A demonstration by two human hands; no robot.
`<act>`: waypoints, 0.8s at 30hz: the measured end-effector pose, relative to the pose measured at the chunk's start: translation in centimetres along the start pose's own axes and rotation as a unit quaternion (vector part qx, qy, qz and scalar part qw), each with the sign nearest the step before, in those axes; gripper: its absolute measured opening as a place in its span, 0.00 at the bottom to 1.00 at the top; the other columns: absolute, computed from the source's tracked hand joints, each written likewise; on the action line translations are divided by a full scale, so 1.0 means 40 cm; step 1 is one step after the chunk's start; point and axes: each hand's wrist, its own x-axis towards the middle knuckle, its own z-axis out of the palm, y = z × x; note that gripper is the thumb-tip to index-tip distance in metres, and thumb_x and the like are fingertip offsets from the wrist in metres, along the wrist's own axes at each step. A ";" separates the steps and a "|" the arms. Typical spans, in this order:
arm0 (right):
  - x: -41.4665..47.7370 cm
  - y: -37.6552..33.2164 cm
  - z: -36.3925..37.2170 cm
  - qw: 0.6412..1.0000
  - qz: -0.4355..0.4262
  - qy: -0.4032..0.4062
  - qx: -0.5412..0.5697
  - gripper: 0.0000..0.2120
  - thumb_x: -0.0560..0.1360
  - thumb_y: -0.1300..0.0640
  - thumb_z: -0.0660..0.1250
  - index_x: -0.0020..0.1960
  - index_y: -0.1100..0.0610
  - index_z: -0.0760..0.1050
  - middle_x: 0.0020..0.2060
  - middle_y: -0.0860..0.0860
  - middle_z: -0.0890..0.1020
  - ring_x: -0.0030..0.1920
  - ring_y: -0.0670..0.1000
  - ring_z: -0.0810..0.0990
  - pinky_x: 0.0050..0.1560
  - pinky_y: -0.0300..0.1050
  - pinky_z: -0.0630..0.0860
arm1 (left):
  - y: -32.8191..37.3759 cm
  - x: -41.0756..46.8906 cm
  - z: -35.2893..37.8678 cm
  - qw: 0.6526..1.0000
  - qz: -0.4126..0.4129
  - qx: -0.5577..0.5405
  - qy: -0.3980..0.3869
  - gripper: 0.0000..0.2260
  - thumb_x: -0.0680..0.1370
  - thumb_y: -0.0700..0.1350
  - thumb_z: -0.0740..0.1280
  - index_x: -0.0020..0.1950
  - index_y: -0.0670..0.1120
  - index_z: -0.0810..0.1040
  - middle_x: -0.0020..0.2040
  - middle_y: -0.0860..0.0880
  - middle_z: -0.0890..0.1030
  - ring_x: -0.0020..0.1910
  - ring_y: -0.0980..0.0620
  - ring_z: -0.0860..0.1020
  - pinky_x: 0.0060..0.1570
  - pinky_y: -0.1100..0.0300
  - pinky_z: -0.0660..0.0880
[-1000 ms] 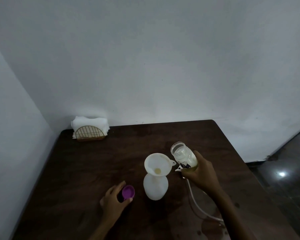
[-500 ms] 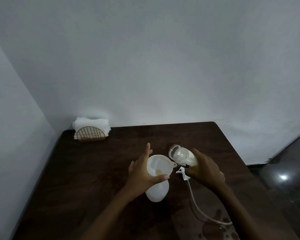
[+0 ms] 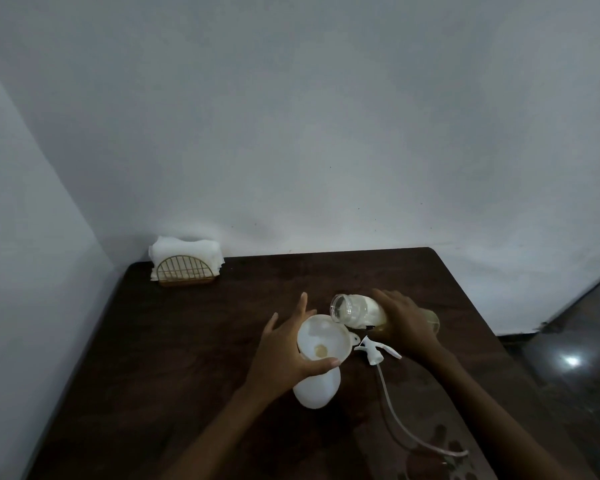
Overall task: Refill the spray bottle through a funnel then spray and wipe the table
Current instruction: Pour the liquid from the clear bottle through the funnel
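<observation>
A white spray bottle (image 3: 317,389) stands on the dark wooden table (image 3: 187,341) with a white funnel (image 3: 321,336) in its neck. A little yellowish liquid shows at the funnel's bottom. My left hand (image 3: 284,355) holds the funnel at its left rim, thumb across the front, fingers straight. My right hand (image 3: 400,318) grips a clear refill bottle (image 3: 352,310) with yellowish liquid, tipped nearly flat, its open mouth at the funnel's far right rim. The white spray head (image 3: 374,351) with its long tube (image 3: 402,427) lies on the table to the right.
A gold wire holder with white napkins (image 3: 184,261) stands at the table's far left corner against the wall. Walls close the left and back sides. The table's right edge drops to a dark shiny floor (image 3: 575,368). Wet patches mark the near right tabletop.
My left hand left the purple cap and came up to the funnel's rim. My right hand tipped the refill bottle further down toward the funnel.
</observation>
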 end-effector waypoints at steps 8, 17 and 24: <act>0.012 0.018 0.019 0.999 -0.033 0.015 -0.019 0.25 0.55 0.50 0.74 0.50 0.56 0.77 0.40 0.52 0.81 0.37 0.56 0.79 0.37 0.45 0.68 | -0.003 0.001 0.000 0.999 -0.011 -0.010 0.031 0.52 0.58 0.73 0.63 0.76 0.52 0.50 0.68 0.59 0.70 0.66 0.66 0.57 0.70 0.61 0.51; 0.021 0.018 0.018 0.997 -0.061 0.029 -0.032 0.22 0.56 0.45 0.68 0.48 0.53 0.75 0.37 0.50 0.80 0.35 0.55 0.77 0.35 0.45 0.69 | -0.028 0.006 0.015 0.998 0.001 -0.025 0.054 0.50 0.59 0.72 0.66 0.75 0.54 0.52 0.67 0.58 0.72 0.65 0.61 0.63 0.70 0.58 0.60; 0.022 0.028 0.019 0.995 -0.080 0.028 -0.051 0.22 0.57 0.48 0.74 0.49 0.55 0.77 0.40 0.51 0.80 0.37 0.55 0.78 0.37 0.48 0.72 | -0.039 0.006 0.027 0.998 0.008 -0.020 0.059 0.49 0.60 0.73 0.66 0.75 0.54 0.53 0.66 0.61 0.72 0.65 0.60 0.66 0.69 0.53 0.65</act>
